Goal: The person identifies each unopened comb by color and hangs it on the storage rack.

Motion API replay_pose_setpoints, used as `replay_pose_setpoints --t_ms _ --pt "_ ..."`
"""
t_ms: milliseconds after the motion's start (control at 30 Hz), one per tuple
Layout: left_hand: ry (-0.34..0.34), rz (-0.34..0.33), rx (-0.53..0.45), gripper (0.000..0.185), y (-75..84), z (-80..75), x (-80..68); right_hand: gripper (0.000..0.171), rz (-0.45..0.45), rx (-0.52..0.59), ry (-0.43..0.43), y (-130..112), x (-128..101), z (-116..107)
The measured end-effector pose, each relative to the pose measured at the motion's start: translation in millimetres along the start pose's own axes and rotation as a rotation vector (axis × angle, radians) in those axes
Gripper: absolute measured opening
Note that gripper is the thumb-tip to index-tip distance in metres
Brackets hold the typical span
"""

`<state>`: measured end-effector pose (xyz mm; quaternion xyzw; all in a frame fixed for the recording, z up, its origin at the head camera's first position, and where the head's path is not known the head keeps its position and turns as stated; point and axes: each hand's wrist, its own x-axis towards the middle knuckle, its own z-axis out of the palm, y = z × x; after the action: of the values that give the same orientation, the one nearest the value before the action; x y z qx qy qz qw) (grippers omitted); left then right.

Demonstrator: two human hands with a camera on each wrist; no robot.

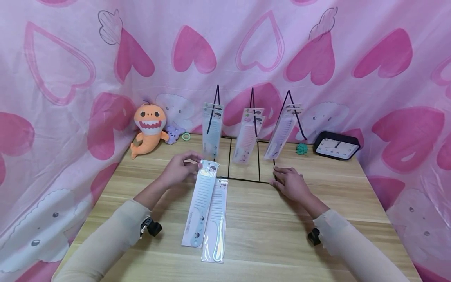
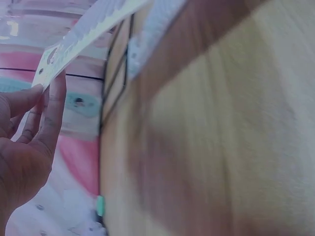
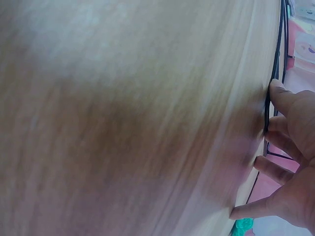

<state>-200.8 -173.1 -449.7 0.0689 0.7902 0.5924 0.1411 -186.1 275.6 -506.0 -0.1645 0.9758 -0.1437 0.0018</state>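
The top comb (image 1: 203,203) is pinched at its head by the left hand (image 1: 179,169), lift in hand. The right hand (image 1: 290,184) rests flat, steadying the rack (image 1: 243,160). Hanging calls for a hook.

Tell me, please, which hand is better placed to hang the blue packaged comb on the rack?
The left hand, probably: it already pinches the top of the blue packaged comb, while the right hand rests at the rack base.

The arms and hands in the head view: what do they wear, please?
Both arms wear long, pale cream sleeves that end at the wrists. A small black device sits under each wrist, the left one and the right one. The left hand and right hand are bare, without gloves.
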Motion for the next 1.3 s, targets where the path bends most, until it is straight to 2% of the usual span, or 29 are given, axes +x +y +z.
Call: replay_pose_setpoints --t_ms 233,400,567,667,733,833,1067,1300 --pt "0.031 0.065 -0.018 0.028 31.2 -3.3 -10.1 0.053 -0.003 0.007 0.008 0 0 0" --pt "0.061 0.146 -0.010 0.025 49.6 -7.3 -19.0 0.052 -0.008 0.005 0.012 0 -1 0" --pt "0.108 0.315 0.012 0.023 65.2 -9.1 -26.4 0.051 -0.009 -0.003 0.012 1 -1 1" --pt "0.131 0.417 -0.005 0.020 72.0 -8.8 -29.0 0.051 -0.007 -0.005 0.008 1 -1 1" --pt "0.142 0.461 -0.027 0.021 75.6 -8.5 -30.3 0.051 -0.006 -0.006 0.004 1 -1 1" --pt "0.163 0.495 -0.050 0.022 81.0 -7.7 -32.1 0.051 -0.005 -0.005 0.000 1 -1 1" --pt "0.222 0.517 -0.087 0.023 91.1 -7.0 -28.5 0.051 -0.004 -0.009 0.005 1 -1 0" --pt "0.244 0.529 -0.116 0.025 95.0 -7.6 -23.7 0.051 -0.002 -0.002 -0.002 0 -2 0"
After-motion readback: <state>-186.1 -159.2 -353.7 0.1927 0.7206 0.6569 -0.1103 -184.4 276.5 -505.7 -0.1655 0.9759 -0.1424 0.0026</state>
